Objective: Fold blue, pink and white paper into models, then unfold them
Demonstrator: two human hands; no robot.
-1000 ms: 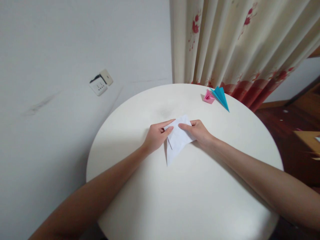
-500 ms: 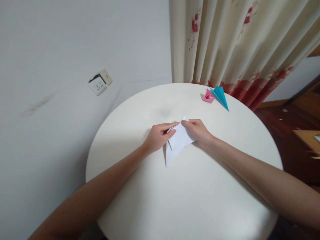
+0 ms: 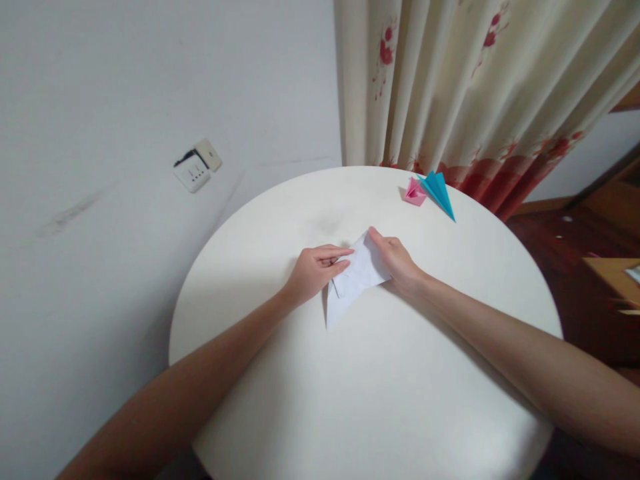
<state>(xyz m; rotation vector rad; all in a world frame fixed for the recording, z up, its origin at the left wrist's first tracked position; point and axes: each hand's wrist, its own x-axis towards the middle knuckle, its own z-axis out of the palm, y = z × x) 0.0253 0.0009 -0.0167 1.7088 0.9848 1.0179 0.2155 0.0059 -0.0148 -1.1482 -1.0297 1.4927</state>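
A folded white paper (image 3: 353, 280) with a pointed lower tip lies near the middle of a round white table (image 3: 380, 400). My left hand (image 3: 315, 270) presses on its left edge with fingers curled over it. My right hand (image 3: 397, 260) pinches the paper's upper right corner, lifting that flap slightly. Both forearms reach in from the near edge of the table.
A small pink paper figure (image 3: 415, 193) and a blue folded paper shape (image 3: 440, 191) sit together at the table's far right edge. Behind them hangs a cream curtain (image 3: 465, 87) with red flowers. A wall socket (image 3: 196, 167) is on the white wall at left.
My right hand has moved up along the paper and raised its top corner. My left hand's fingers have curled closer over the left edge. The paper has shifted slightly left.
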